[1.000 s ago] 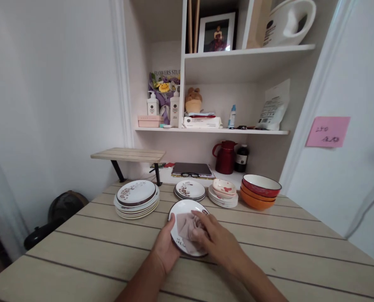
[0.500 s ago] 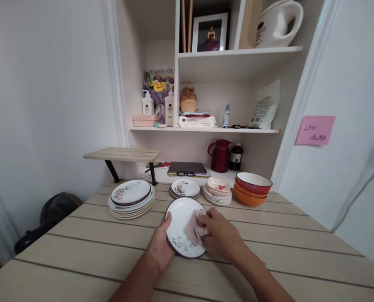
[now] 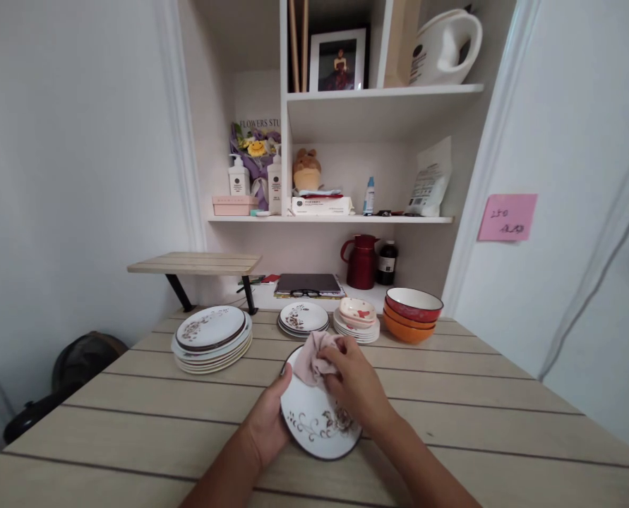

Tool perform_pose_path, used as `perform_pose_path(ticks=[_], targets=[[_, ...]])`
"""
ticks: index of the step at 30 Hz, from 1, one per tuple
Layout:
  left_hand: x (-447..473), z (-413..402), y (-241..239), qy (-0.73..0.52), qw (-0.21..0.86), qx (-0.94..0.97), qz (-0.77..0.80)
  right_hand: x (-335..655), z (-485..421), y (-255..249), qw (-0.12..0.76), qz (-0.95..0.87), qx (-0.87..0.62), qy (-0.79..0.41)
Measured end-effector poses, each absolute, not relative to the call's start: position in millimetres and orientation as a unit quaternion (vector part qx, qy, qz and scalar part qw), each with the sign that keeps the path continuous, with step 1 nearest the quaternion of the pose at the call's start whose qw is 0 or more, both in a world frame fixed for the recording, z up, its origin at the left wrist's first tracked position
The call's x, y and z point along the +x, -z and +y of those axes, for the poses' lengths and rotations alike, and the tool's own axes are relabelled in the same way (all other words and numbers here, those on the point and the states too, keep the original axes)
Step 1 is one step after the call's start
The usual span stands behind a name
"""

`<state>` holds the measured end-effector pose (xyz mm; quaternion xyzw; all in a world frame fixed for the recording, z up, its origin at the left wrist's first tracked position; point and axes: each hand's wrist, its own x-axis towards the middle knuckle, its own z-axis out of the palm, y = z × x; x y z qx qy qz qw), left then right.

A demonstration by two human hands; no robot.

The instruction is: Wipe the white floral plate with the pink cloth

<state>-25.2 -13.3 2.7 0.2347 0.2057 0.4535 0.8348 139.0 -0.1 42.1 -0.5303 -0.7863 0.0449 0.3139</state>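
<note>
A white plate with a dark rim and a brown floral pattern is tilted above the table, face toward me. My left hand grips its left edge, thumb on the rim and fingers underneath. Bunched in the fingers of my right hand is a pale pink cloth, pressed on the upper part of the plate. Just behind are a small stack of patterned plates and white saucers with small pink-white bowls on top.
A taller stack of plates stands on the left of the wooden table. Red and orange bowls are nested at the right. Behind are a small raised shelf, a laptop with glasses, a red jug and a dark bottle.
My right hand has moved the cloth from the plate's right side up to its upper left part. The plate has turned and come a little lower and nearer. The view has shifted slightly right.
</note>
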Motion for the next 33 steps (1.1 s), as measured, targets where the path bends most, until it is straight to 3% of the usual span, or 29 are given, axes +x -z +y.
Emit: perform_pose_path(ticks=[3,8,12,17,22,27,30,33], targets=[[-30,-12,-2,-0.469,0.829,0.226,0.203,151,-3,-44,0.231,-0.793,-0.563,-0.029],[-34,-10,-5,-0.481,0.823,0.224,0.205,147,-18,-40,0.124,-0.864,-0.483,-0.069],[-30,-9,-3,-0.460,0.826,0.239,0.222,124,-19,-36,0.184,-0.873,-0.445,-0.079],[-27,-10,-1,-0.461,0.827,0.237,0.217,129,-1,-38,0.264,-0.824,-0.502,0.004],[-32,-7,3,-0.503,0.807,0.218,0.221,165,10,-40,0.185,-0.771,-0.609,0.005],[-36,-5,4,-0.500,0.813,0.217,0.206,163,-8,-38,0.057,-0.861,-0.501,-0.057],[-35,-5,4,-0.482,0.824,0.221,0.199,140,-21,-35,0.085,-0.893,-0.438,-0.066],[-32,-4,4,-0.483,0.822,0.223,0.205,117,-19,-33,0.180,-0.881,-0.433,-0.057]])
